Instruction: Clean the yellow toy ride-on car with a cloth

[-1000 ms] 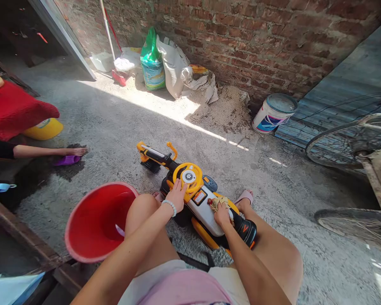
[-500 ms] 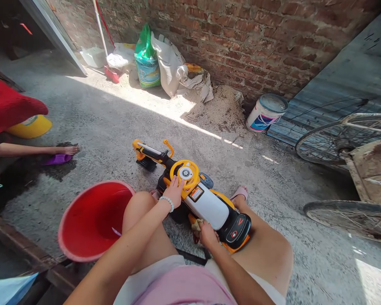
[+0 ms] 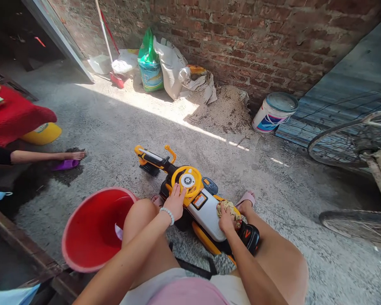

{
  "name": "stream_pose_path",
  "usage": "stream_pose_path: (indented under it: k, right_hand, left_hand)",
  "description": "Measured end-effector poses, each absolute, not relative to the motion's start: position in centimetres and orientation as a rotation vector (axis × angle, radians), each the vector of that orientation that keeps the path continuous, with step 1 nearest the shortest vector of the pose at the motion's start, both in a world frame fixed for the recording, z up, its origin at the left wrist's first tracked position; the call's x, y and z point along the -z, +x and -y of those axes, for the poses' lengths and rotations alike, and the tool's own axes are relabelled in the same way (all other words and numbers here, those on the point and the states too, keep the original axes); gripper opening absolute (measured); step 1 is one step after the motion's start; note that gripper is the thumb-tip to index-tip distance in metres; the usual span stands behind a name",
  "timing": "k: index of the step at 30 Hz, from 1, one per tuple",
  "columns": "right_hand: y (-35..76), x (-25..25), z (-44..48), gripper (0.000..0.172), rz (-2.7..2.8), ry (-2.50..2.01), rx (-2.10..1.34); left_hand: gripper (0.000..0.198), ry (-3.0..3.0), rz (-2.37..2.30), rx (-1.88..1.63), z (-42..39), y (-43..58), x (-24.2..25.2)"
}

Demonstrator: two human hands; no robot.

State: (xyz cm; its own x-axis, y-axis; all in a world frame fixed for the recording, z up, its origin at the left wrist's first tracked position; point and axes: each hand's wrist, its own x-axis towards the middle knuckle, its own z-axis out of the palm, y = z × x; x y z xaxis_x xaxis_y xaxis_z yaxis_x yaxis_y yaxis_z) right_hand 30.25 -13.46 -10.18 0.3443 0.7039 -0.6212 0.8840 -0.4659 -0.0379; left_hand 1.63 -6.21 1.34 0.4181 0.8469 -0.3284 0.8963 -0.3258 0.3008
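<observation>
So the right hand (image 3: 226, 220) has its fingers curled tight around a bunched cloth (image 3: 231, 207), pressed to the back far corner of the toy excavator's seat (image 3: 209, 218). Left hand (image 3: 175, 203) lies over the near edge of the steering wheel (image 3: 187, 180), can't tell if it's gripping. The toy excavator (image 3: 199, 202) sits on the concrete floor (image 3: 114, 140), between 2 knees. My worry: lean hard on that 1 corner and it could roll or tip, or the wheel might spin under a loose palm.

At the floor's (image 3: 114, 123) far edge stand a green-topped bag (image 3: 150, 73), a white sack (image 3: 169, 65) and a lidded bucket (image 3: 271, 118); a grainy heap (image 3: 227, 108) lies between the last two; spoked wheels (image 3: 365, 151), right edge.
</observation>
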Motion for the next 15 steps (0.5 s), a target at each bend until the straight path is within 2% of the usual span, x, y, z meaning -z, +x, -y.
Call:
stream_pose_path:
  k: [5,10,15]
  right_hand:
    - [27.4,11.6,15.1,0.075,-1.477,2.308,0.756]
    - [25.7,11.2,8.7,0.07,-1.727,2.166,0.891]
    - [24.6,11.5,4.4,0.07,-1.753,2.097,0.953]
  left_hand:
    - [0.075,2.239,-1.453,-0.015,6.6,1.2,-0.7]
    - [0.075,2.214,-1.439,-0.058,6.6,1.0,-0.6]
    - [0.075,2.187,-1.45,-0.003,6.7,1.3,-1.0]
